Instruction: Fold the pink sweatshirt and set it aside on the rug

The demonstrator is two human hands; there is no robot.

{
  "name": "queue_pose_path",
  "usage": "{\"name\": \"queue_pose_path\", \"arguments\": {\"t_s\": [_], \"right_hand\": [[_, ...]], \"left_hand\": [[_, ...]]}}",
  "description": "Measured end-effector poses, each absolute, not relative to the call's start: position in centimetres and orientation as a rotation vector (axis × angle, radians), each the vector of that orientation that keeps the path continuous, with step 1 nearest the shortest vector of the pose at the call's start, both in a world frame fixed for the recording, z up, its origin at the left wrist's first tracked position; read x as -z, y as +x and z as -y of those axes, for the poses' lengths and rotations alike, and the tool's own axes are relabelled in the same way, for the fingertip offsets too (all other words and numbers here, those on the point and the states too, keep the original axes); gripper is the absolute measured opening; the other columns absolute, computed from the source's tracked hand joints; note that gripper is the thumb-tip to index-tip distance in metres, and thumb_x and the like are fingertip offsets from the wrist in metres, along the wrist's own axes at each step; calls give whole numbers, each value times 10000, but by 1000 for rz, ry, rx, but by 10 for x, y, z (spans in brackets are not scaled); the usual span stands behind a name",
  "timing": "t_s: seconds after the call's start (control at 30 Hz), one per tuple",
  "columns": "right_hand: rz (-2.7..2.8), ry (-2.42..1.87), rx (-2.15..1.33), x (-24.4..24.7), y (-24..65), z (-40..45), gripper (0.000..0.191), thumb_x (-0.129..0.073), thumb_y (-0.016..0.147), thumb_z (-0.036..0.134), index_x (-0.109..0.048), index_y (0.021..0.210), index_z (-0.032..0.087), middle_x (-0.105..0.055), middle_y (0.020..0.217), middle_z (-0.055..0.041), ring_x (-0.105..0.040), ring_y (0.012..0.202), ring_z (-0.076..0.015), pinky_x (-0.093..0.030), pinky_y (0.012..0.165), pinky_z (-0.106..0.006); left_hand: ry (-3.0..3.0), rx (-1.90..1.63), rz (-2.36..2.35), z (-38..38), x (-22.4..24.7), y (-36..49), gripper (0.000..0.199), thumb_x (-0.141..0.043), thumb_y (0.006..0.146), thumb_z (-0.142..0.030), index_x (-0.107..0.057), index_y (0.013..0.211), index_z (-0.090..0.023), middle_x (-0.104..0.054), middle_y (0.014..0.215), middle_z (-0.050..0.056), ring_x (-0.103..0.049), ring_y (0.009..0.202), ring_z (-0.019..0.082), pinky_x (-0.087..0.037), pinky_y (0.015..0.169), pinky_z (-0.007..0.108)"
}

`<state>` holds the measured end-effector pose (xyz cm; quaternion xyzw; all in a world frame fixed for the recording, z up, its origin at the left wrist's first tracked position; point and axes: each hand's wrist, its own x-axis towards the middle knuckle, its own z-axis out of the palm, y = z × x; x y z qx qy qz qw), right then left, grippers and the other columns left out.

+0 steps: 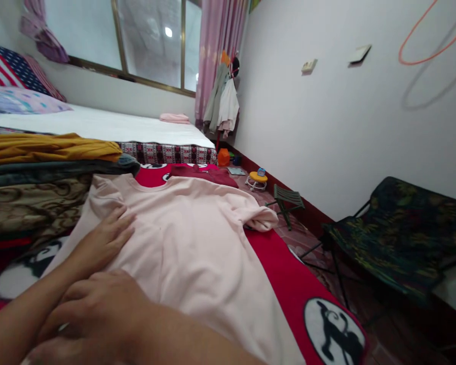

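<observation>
A pale pink long garment [197, 238], with a round neckline and short sleeves visible, lies spread out with its neck away from me. My left hand [108, 235] rests flat on its left side, just below the shoulder, fingers stretched out. Nearer to me, my right hand [102, 309] crosses over beside my left forearm. Its fingers are curled, and what they hold, if anything, is hidden beneath them. Under the garment is a red blanket [264, 258] with black-and-white round prints. Beyond the neckline lies a dark red folded garment [205, 175].
A stack of folded clothes, topped by a mustard garment [49, 147], stands at the left. Behind is a bed with a white sheet [110, 121]. On the right are a camouflage folding chair [399, 238], a small folding stool [288, 197] and a yellow-topped stool [257, 177].
</observation>
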<state>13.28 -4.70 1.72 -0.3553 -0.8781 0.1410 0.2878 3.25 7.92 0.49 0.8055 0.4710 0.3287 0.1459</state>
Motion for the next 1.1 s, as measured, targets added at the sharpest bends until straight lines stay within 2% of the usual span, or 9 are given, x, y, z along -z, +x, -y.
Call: {"name": "queue_pose_path", "arguments": {"t_s": [0.1, 0.33, 0.5, 0.6, 0.73, 0.93, 1.1], "right_hand": [[2406, -869, -337, -20, 134, 48, 265, -703, 791, 461, -687, 904, 222, -703, 981, 8, -622, 962, -152, -447, 829, -253], [2357, -845, -361, -27, 137, 51, 181, -702, 802, 353, -693, 887, 193, -692, 934, 12, -629, 889, -129, -449, 802, -231], [2340, -843, -386, -28, 140, 53, 169, -701, 801, 342, -696, 874, 190, -685, 916, 14, -624, 845, -127, -445, 792, -237], [2327, -848, -392, -27, 140, 53, 153, -692, 809, 342, -698, 862, 198, -681, 888, 19, -619, 841, -128, -439, 799, -240], [2321, -859, -413, -26, 140, 52, 154, -700, 801, 346, -697, 863, 205, -685, 895, 16, -618, 847, -128, -435, 803, -235], [2311, -858, -447, -24, 140, 51, 123, -685, 808, 331, -684, 846, 214, -689, 916, 15, -622, 865, -126, -436, 829, -230], [2162, -852, -605, -31, 142, 54, 42, -650, 814, 211, -673, 843, 192, -674, 923, -6, -624, 821, -114, -464, 781, -211]], "left_hand": [[2334, -937, -1349, -79, -12, 35, 487, -464, 781, -520, -674, 1115, -234, -444, 1484, 61, -311, 1417, 319, -245, 1162, 473], [2134, -1043, -1266, -69, -24, 40, 392, -615, 700, -516, -743, 963, -256, -531, 1410, 63, -354, 1390, 337, -255, 1159, 458], [1602, -1224, -1145, -59, -39, 38, 412, -658, 740, -500, -715, 1036, -219, -619, 1311, 70, -473, 1312, 302, -292, 1151, 466], [1198, -1415, -957, -60, -43, 30, 312, -652, 786, -447, -705, 996, -223, -677, 1221, 49, -514, 1277, 295, -354, 1136, 455], [1012, -1465, -846, -67, -40, 20, 199, -663, 790, -387, -698, 933, -254, -708, 1152, 7, -480, 1309, 306, -376, 1139, 467], [1038, -1478, -813, -70, -35, 20, 194, -662, 781, -252, -685, 973, -232, -686, 1192, 33, -519, 1275, 283, -372, 1137, 466], [924, -1492, -775, -68, -37, 21, 234, -615, 763, -101, -674, 985, -149, -688, 1138, 82, -625, 1130, 190, -415, 1095, 371]]}}
